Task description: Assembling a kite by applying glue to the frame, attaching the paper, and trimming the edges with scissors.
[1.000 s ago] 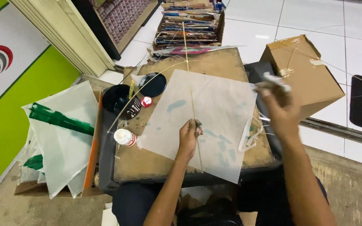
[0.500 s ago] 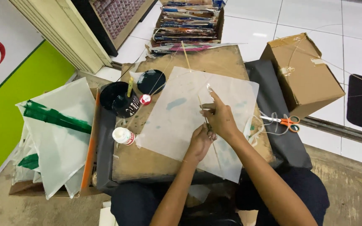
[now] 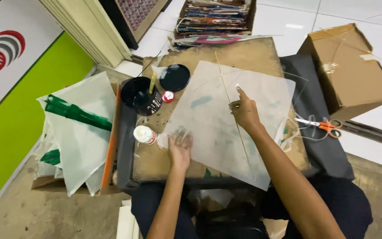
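Kite sail (image 3: 217, 119), a translucent paper diamond, lies flat on the brown surface (image 3: 253, 53), its thin stick spine (image 3: 233, 110) running lengthwise from far corner to near corner. Left hand (image 3: 180, 148) rests flat, fingers spread, on the near-left edge; right hand (image 3: 245, 110) pinches nothing, index finger pressing beside the spine. Risk: thin paper may tear or shift if pressed unevenly, skewing the spine.

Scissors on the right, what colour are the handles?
Orange handles on the scissors, clearest in the head view.
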